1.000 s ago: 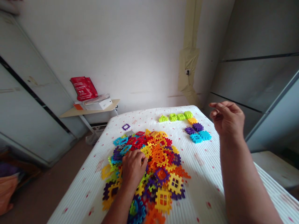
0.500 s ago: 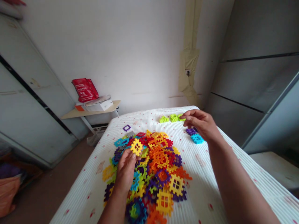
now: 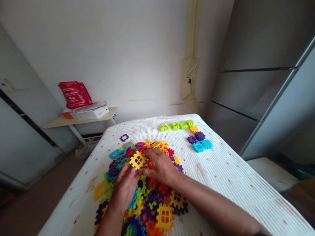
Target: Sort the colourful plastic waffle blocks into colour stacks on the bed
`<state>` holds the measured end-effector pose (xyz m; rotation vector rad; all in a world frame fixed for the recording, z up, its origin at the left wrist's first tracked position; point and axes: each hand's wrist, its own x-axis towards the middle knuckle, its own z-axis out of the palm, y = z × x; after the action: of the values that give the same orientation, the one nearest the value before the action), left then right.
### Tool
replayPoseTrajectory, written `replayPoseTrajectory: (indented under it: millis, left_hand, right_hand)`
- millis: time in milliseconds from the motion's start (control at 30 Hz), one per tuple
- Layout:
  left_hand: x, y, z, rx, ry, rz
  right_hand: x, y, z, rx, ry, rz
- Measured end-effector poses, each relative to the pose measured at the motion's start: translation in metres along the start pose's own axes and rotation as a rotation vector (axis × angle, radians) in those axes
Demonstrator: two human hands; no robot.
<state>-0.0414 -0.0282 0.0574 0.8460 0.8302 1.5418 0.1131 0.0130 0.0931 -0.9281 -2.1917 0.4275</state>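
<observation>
A yellow square interlocking tile [image 3: 137, 160] with a four-pane window is held up over the pile. My left hand [image 3: 126, 185] pinches it from below at its lower edge. My right hand [image 3: 161, 166] has its fingers and thumb curled around the tile's right side; its exact contact there is partly hidden. Under both hands spreads a heap of interlocking plastic tiles in purple, orange, red, blue, green and yellow. Nearer to me in the heap lies another yellow window tile [image 3: 165, 217].
The heap rests on a white ribbed cover [image 3: 216, 183]. At the far right stand groups of tiles: green [image 3: 190, 123], yellow [image 3: 194, 129], purple [image 3: 199, 135] and blue [image 3: 198, 147]. A lone purple frame [image 3: 124, 137] lies far left. A small table [image 3: 55, 122] holds red bags [image 3: 73, 95].
My right hand has moved from the tile groups at the far right to the yellow tile in my left hand. The view has turned slightly right, and the right-hand groups are now uncovered.
</observation>
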Motion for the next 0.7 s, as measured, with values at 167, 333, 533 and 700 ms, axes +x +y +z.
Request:
replayPoseTrajectory:
  millis: [167,333,533,700]
  left_hand:
    - [0.001,-0.002,0.001,-0.003,0.051,-0.012]
    - [0.001,-0.002,-0.001,0.107,0.075,0.018]
    - [-0.001,0.002,-0.005,0.172,0.073,0.086]
    - [0.001,0.002,-0.010,0.165,0.085,0.078]
  right_hand:
    - [-0.002,-0.003,0.010,-0.071,0.024,0.021]
    - [0.007,0.012,-0.001,-0.153,0.035,0.047]
    - [0.029,0.094,-0.058,-0.634,0.068,0.598]
    - [0.034,0.146,-0.082,-0.755,-0.046,0.868]
